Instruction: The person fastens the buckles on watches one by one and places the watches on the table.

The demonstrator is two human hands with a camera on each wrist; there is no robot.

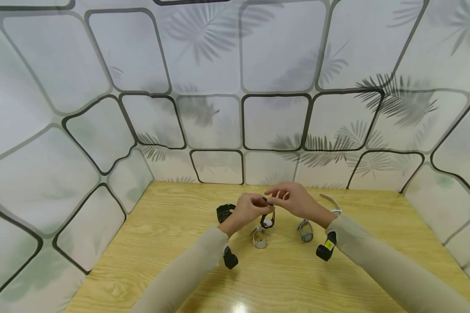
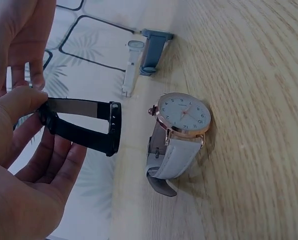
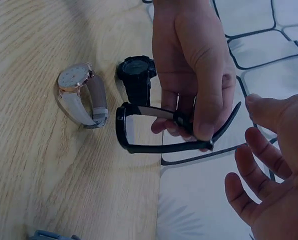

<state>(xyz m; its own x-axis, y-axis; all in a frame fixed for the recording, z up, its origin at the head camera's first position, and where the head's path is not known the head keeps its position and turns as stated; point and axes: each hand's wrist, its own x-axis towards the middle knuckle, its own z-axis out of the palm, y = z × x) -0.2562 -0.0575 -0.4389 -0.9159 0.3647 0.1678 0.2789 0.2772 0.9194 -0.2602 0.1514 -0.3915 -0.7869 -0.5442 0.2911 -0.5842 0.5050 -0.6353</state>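
My left hand pinches the black strap of a watch between thumb and fingers, close to the buckle. The strap forms a closed loop, its case hanging at the far end and its free tip sticking out past the thumb in the right wrist view. Beside that tip is my right hand, fingers loosely bent and apart, holding nothing. Below the held watch, a watch with a rose-gold case and pale strap lies on the table. A chunky black watch sits beyond the left hand.
Right of the hands, a blue-grey watch lies on the wooden table. A slim white watch is behind it, partly covered by the right forearm in the head view. Patterned fabric walls rise at the back and sides.
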